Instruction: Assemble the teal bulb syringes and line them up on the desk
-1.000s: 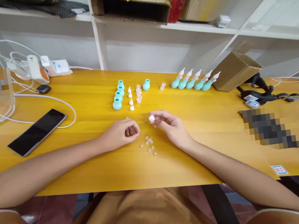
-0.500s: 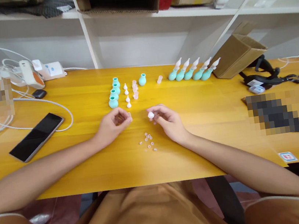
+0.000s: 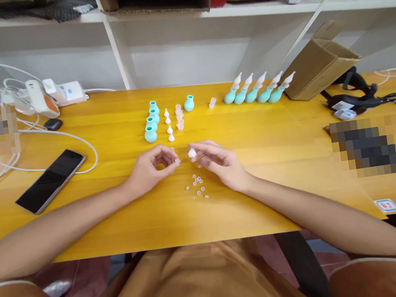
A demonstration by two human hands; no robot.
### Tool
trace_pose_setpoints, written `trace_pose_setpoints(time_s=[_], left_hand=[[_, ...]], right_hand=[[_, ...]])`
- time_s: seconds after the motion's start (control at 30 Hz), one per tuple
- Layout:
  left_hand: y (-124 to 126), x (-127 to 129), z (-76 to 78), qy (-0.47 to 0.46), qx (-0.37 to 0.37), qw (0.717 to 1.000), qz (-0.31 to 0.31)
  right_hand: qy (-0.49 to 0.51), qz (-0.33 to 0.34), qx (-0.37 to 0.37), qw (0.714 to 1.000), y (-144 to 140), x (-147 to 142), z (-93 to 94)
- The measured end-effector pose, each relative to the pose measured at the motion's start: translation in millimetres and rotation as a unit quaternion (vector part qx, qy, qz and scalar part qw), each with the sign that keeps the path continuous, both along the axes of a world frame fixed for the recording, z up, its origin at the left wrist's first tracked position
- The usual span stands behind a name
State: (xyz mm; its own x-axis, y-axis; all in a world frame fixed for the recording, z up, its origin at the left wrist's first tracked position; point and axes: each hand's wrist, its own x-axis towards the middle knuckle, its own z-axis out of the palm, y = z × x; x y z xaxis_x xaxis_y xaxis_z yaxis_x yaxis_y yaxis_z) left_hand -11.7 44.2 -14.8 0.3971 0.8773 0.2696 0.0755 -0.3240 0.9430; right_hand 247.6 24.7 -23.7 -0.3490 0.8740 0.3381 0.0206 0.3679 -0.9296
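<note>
My right hand (image 3: 218,163) pinches a small white cap (image 3: 192,153) between thumb and fingertips, just above the yellow table (image 3: 126,217). My left hand (image 3: 152,167) is beside it, fingertips pinched together near the cap; whether it holds a tiny piece I cannot tell. Several tiny pale rings (image 3: 198,188) lie scattered on the table below and between the two hands. Behind the hands stand rows of teal bulbs (image 3: 151,123), white tips (image 3: 169,125) and pink caps (image 3: 179,117).
Several assembled teal bulbs with white tips (image 3: 258,92) lie in a row at the back right, beside a tilted cardboard box (image 3: 319,70). A black phone (image 3: 51,180), white cables and chargers (image 3: 41,96) lie at left. Black straps (image 3: 360,96) lie at right. White shelves stand behind.
Both hands moved closer together; the right hand brought the white cap leftward toward the left hand's fingertips. The left hand lifted from a curled rest into a pinch.
</note>
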Motion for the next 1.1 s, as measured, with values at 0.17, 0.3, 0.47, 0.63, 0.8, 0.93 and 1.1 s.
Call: trace_pose_setpoints(time_s=[0.17,0.3,0.47,0.63,0.8,0.93,1.1], left_hand=[[-1,-1,0.6,0.022,0.019,0.999,-0.015],[-2,-1,2.7,0.028,0.021,0.999,-0.015],[-4,-1,5.9,0.032,0.012,0.999,-0.012],[-4,-1,5.8,0.048,0.020,0.999,-0.014],[-3,-1,4.3,0.047,0.035,0.998,-0.016],[-1,-1,2.8,0.039,0.027,0.999,-0.013],[-2,-1,3.2,0.062,0.015,0.996,-0.054]], right_hand=[[0.009,0.060,0.015,0.998,-8,-2,0.7],[0.009,0.091,0.033,0.995,-7,-1,-0.7],[-0.049,0.130,0.055,0.989,-9,-3,0.7],[-0.080,0.148,0.072,0.983,-16,-6,5.5],[-0.142,0.119,0.124,0.975,-15,-5,9.4],[-0.180,0.084,0.173,0.965,-15,-5,10.4],[-0.139,0.070,0.149,0.976,-14,-6,6.2]])
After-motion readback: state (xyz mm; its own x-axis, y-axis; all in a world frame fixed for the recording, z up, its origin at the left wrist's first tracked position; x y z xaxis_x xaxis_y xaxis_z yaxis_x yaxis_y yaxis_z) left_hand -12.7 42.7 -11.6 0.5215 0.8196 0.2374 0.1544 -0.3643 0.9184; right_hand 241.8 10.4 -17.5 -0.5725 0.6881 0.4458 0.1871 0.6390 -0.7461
